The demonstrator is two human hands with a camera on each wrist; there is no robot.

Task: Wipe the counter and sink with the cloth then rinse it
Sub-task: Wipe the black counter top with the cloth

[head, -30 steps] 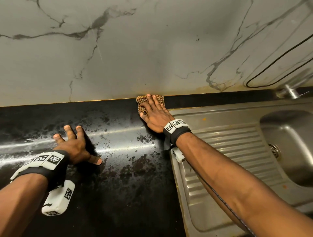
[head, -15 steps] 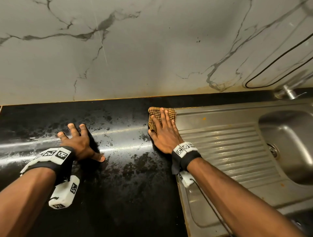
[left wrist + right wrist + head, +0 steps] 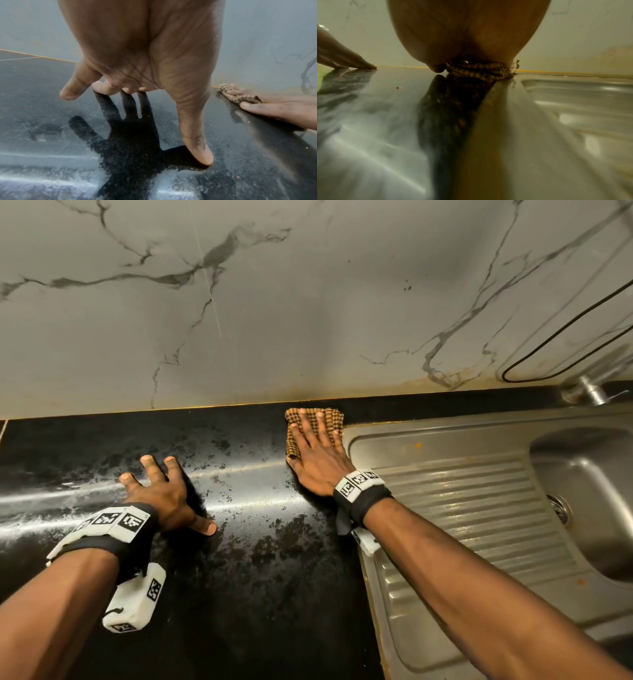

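A: What is the left hand (image 3: pixel 161 496) doing?

B: It is resting on the black table (image 3: pixel 239 559) with its fingers (image 3: pixel 68 93) spread and straight, fingertips and thumb touching the wet, streaked surface; it is holding nothing.

A: And moving right?

B: The right hand (image 3: pixel 318 453) is pressing flat on the brown checked cloth (image 3: pixel 330 417), fingers straight and laid over it, not curled round it.

A: Where is the cloth lying?

B: It is lying bunched at the back of the table, close against the marble wall (image 3: pixel 308 302) and just beside the corner of the steel sink (image 3: pixel 479 508).

A: Further right?

B: The ribbed drainboard (image 3: pixel 455 501) is sloping toward the basin (image 3: pixel 589 494), and a tap (image 3: pixel 591 390) is standing behind it.
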